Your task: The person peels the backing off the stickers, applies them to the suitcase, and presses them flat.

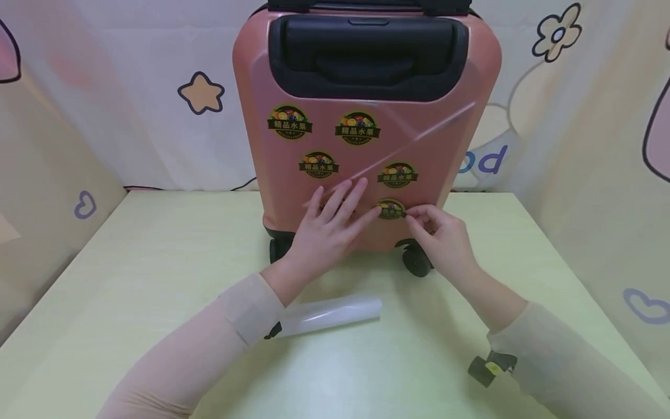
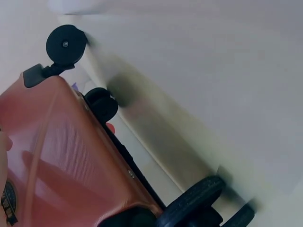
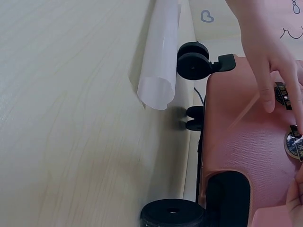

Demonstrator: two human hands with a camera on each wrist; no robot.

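Observation:
A pink suitcase [image 1: 419, 128] stands upright on its wheels, with several round fruit-label stickers on its front. My left hand [image 1: 332, 227] lies over the lower front with straight, spread fingers, its thumb at the left edge of the lowest sticker [image 1: 390, 209]. At that sticker's right edge, my right hand [image 1: 445, 235] pinches the rim between thumb and index finger. Another sticker [image 3: 282, 96] shows partly under the left hand in the right wrist view. In the left wrist view only a sliver of the left hand [image 2: 3, 158] appears.
A rolled white sheet [image 1: 335, 314] lies on the pale table [image 1: 157, 279] in front of the suitcase, partly behind the left sleeve. Black wheels [image 1: 416, 259] hold the suitcase at the table's back. A patterned curtain [image 1: 131, 87] hangs behind and at both sides.

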